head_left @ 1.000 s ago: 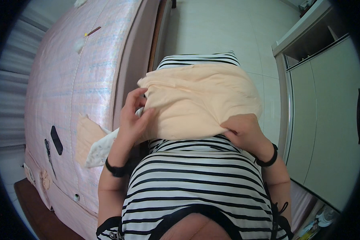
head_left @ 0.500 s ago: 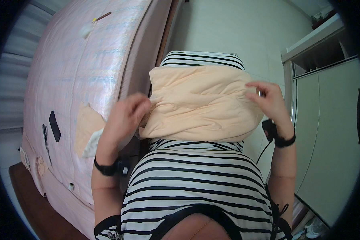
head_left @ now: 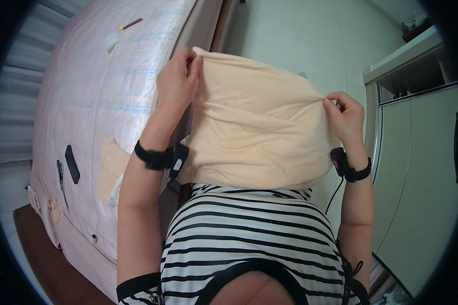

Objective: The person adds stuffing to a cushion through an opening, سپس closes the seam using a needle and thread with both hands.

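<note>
A pale peach cloth [head_left: 259,122] lies spread over my lap, wrinkled across its middle. Its far left corner is pinched between the thumb and fingers of my left hand [head_left: 180,76], raised beside the bed's edge. My right hand [head_left: 345,114] grips the cloth's right side, a little nearer to me than the left one. Between the two hands the cloth's far edge is drawn fairly taut and slopes down to the right. The near part rests in soft folds against my striped clothing [head_left: 249,223].
On my left is a bed [head_left: 107,91] with a shiny pink cover. It bears a dark oblong object [head_left: 72,164], scissors [head_left: 61,180], a peach-and-white cloth piece [head_left: 112,173], a small spool [head_left: 93,238] and a brown-handled tool [head_left: 132,23]. A pale cabinet [head_left: 417,168] stands at right.
My left hand has moved up and away from me, lifting the cloth's far left corner. The cloth is now stretched farther out, covering more of the striped fabric. My right hand has shifted slightly.
</note>
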`<action>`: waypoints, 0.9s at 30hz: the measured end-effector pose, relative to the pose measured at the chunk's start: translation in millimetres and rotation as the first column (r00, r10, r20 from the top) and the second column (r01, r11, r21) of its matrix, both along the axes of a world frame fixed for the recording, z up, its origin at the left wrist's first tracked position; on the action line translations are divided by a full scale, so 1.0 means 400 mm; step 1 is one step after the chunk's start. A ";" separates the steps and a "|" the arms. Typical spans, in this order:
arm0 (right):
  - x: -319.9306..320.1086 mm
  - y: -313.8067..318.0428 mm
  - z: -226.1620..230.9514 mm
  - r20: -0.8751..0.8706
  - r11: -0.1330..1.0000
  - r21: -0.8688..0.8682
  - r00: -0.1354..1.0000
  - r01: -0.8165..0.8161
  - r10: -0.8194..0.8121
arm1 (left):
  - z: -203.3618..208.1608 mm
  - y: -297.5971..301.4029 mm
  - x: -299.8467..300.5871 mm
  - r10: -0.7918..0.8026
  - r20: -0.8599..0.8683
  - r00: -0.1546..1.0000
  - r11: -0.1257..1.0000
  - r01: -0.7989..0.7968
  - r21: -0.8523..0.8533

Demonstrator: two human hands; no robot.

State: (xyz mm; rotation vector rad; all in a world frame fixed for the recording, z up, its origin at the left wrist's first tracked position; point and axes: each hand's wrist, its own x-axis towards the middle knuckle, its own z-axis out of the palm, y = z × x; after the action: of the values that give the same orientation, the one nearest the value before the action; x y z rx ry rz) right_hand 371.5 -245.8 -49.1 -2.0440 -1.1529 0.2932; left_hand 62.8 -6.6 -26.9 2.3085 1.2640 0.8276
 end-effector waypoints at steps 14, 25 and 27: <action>-0.185 -0.076 -0.063 0.071 0.837 -0.148 0.839 -0.526 0.540 | -0.116 -0.181 -0.018 -0.665 -0.387 0.639 0.719 0.688 -0.100; -0.140 0.009 0.001 0.053 0.951 -0.089 0.952 -0.297 0.302 | -0.098 -0.284 -0.049 -0.894 -0.277 0.352 0.427 0.855 -0.294; -0.107 0.035 -0.040 0.010 0.957 -0.087 0.961 -0.275 0.277 | -0.091 -0.282 -0.047 -0.898 -0.283 0.337 0.412 0.869 -0.273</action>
State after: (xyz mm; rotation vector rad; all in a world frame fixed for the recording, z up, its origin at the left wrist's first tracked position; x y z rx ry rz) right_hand 328.6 -231.8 -65.2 -1.9605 -1.4651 0.4645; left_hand 44.0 -119.6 -63.4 2.6208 -0.0785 -0.1109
